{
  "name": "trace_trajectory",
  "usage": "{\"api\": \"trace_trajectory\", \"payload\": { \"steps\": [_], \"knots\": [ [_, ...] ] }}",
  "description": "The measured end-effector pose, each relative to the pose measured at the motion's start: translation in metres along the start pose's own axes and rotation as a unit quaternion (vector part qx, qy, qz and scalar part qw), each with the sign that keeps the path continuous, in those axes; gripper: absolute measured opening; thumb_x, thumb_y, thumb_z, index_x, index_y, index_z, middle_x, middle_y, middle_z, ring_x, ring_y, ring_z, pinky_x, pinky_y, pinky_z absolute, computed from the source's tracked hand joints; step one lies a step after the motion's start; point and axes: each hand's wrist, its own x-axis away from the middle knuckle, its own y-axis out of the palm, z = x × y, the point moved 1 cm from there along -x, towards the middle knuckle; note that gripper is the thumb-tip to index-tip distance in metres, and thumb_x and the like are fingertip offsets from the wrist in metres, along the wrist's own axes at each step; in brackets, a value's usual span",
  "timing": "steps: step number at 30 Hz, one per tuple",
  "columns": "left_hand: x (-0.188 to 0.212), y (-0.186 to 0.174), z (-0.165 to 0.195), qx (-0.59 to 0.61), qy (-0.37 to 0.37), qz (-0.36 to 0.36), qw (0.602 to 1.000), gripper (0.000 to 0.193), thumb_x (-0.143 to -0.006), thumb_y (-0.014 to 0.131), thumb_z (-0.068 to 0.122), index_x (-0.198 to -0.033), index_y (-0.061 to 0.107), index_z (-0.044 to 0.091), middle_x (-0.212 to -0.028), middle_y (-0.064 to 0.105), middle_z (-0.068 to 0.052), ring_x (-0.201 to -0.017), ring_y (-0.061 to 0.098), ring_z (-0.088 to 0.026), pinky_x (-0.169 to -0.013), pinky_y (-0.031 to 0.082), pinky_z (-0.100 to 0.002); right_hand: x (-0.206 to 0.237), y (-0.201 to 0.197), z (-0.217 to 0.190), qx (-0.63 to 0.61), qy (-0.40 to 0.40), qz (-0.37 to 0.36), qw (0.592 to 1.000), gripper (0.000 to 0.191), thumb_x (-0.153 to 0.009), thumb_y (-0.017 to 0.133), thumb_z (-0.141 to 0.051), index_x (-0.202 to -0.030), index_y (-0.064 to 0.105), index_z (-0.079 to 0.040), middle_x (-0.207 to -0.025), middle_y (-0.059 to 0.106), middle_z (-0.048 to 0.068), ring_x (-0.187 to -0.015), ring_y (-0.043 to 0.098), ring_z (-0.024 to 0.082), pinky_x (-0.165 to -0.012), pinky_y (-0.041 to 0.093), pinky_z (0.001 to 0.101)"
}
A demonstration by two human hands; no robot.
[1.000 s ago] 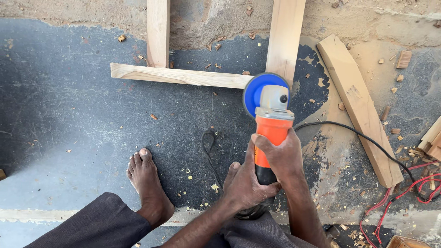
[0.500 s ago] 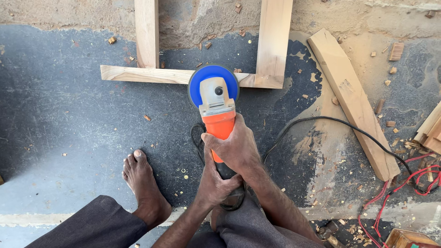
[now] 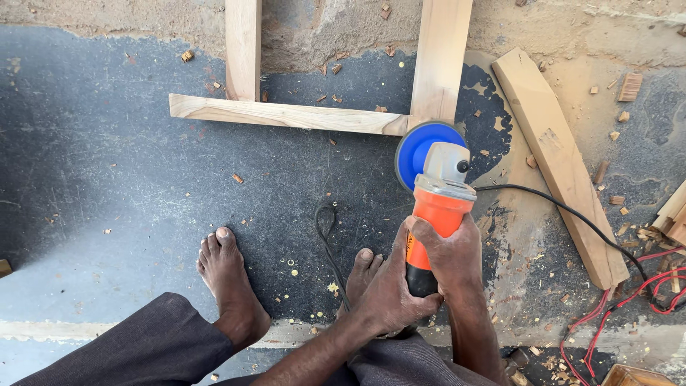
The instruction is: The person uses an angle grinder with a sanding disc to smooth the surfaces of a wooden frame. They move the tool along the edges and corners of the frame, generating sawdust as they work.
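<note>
Two hands grip our orange grinder (image 3: 437,214): the left hand (image 3: 389,289) wraps its rear, the right hand (image 3: 451,250) clamps the body. Its blue disc (image 3: 421,151) sits at the frame (image 3: 300,114) corner, beside the upright. We judge a tilt could gouge the wood or kick back, and our bare feet (image 3: 229,279) and the cord (image 3: 564,211) lie near.

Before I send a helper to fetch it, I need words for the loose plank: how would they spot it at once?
Start at the wooden frame lying on the dark floor, where the hands hold an orange grinder at its right corner. Just right of that corner lies the loose plank, slanting away on the sandy patch. Unlike the frame's boards, it is joined to nothing.
</note>
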Motion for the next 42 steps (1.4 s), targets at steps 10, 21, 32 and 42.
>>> {"api": "trace_trajectory", "payload": {
  "steps": [10, 21, 32, 42],
  "knots": [
    [0.018, -0.048, 0.012, 0.093, 0.009, 0.096, 0.991, 0.12, -0.071, 0.077, 0.018, -0.163, 0.0, 0.001, -0.138, 0.058, -0.02, -0.127, 0.065, -0.032, -0.107, 0.053, -0.042, -0.014, 0.051, -0.014, -0.047, -0.01, -0.108, 0.993, 0.059, -0.074, 0.081, -0.033, -0.12, 0.064, 0.0, -0.103, 0.072, 0.008, -0.088, 0.071, 0.014, -0.078, 0.06, 0.0304],
    [0.043, -0.076, -0.017, 0.146, 0.016, 0.131, 0.98, 0.117, -0.075, 0.084, 0.035, -0.16, 0.011, -0.002, -0.144, 0.052, -0.018, -0.134, 0.059, -0.027, -0.111, 0.051, -0.041, -0.001, 0.101, -0.022, 0.069, 0.012, -0.165, 0.984, 0.082, -0.074, 0.082, -0.047, -0.129, 0.049, 0.003, -0.111, 0.071, 0.016, -0.1, 0.076, 0.024, -0.087, 0.063, 0.0382],
    [0.021, -0.068, -0.004, 0.051, -0.045, 0.06, 0.996, 0.125, -0.071, 0.082, 0.033, -0.162, 0.001, 0.001, -0.14, 0.058, -0.018, -0.127, 0.063, -0.026, -0.106, 0.052, -0.039, -0.011, 0.067, -0.011, 0.003, -0.003, -0.082, 0.997, 0.071, -0.074, 0.081, -0.041, -0.127, 0.056, -0.001, -0.108, 0.073, 0.012, -0.096, 0.076, 0.022, -0.085, 0.063, 0.0358],
    [0.037, -0.084, -0.005, 0.05, -0.084, 0.069, 0.993, 0.12, -0.069, 0.081, 0.032, -0.16, 0.007, 0.002, -0.137, 0.061, -0.018, -0.124, 0.067, -0.027, -0.105, 0.054, -0.039, -0.001, 0.089, -0.006, -0.02, 0.001, -0.111, 0.994, 0.076, -0.074, 0.08, -0.045, -0.13, 0.053, -0.001, -0.111, 0.072, 0.013, -0.098, 0.076, 0.021, -0.086, 0.064, 0.0365]
  ]
}}
